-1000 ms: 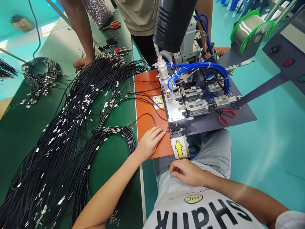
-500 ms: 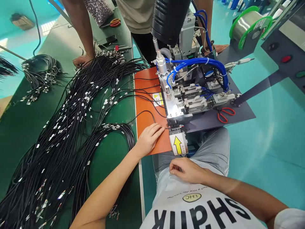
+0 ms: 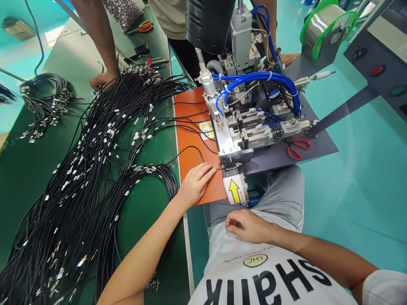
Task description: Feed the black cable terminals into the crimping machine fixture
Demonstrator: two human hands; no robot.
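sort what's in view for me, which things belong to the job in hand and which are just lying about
Likely in the job:
- black cable in the left hand
- blue-tubed machine
- orange plate

Seemingly lying about:
- red-handled scissors
- orange-handled scissors on the green table

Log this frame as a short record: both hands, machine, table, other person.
Left hand: fingers on a black cable, over an orange sheet
Right hand: loosely curled against the white shirt
Machine: blue tubes above; red-handled scissors on its dark base
Table: green, bearing cable bundles
Other person: one hand at the bundles' far end
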